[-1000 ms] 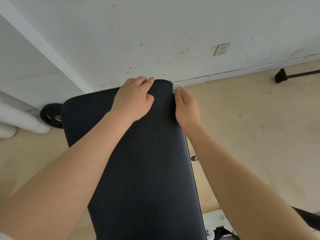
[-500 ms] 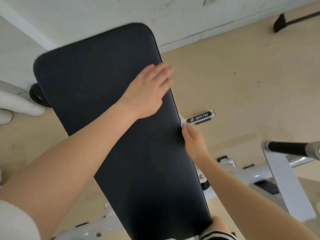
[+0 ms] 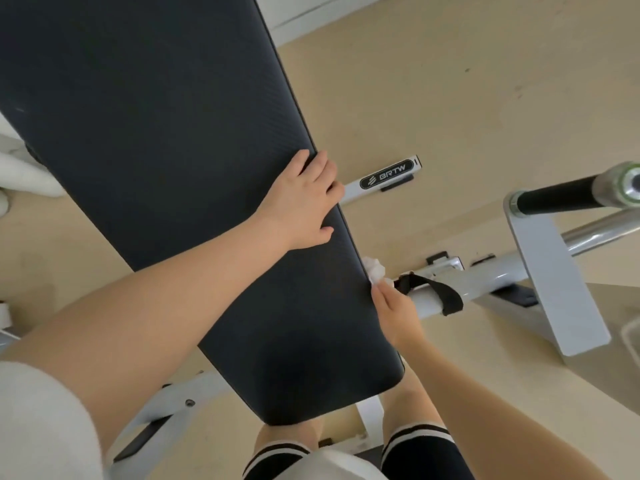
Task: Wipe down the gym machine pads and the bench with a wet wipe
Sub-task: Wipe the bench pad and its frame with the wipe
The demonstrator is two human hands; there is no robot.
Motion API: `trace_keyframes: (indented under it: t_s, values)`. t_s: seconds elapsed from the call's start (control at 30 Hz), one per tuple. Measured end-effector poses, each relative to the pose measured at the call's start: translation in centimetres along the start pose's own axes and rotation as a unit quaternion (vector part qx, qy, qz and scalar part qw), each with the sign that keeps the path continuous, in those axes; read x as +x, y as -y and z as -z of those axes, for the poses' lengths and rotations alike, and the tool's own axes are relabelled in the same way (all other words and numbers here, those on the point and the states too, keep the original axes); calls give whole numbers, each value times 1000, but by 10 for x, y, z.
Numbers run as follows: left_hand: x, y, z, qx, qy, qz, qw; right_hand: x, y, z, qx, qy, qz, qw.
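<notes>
A long black padded bench (image 3: 166,161) runs from the upper left toward my legs. My left hand (image 3: 301,199) lies on its right edge, palm down, fingers reaching over the side. Lower along the same edge my right hand (image 3: 394,306) pinches a crumpled white wet wipe (image 3: 374,270) and holds it against the side of the pad.
The bench's white frame (image 3: 460,282) with a black strap (image 3: 433,289) runs to the right. A branded frame foot (image 3: 384,176) lies on the beige floor. A black-gripped bar (image 3: 568,194) on a white upright stands at the right. My knees are below the pad's end.
Both hands have slid down the bench's right edge toward me, the wipe moving with my right hand. The view has tilted down, so the wall is gone and the frame shows.
</notes>
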State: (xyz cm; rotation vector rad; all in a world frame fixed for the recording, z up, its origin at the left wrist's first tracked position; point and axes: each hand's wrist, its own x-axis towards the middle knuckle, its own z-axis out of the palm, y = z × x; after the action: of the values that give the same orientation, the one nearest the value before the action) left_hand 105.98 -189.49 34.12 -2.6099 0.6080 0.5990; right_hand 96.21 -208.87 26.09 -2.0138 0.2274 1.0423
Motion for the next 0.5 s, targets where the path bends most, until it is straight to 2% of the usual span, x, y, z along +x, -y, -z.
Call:
trace_keyframes:
  t_s: [0.07,0.23,0.3,0.4,0.5]
  values:
    - [1,-5,-1,-3,-6,24,1000,7,8,3,24,-3,22,999]
    - [-3,-17,-4,-20,-19,75,997,30,73,6,108,-37,169,979]
    - [-7,-17,-4,-17,-34,79,996,36,72,6,115,-58,188,974]
    - [-9,-24,-1,-47,-19,105,993,30,35,5,76,-81,172,979]
    - [-10,-42,-2,-33,-7,108,994,12,-18,2,16,-73,86,994]
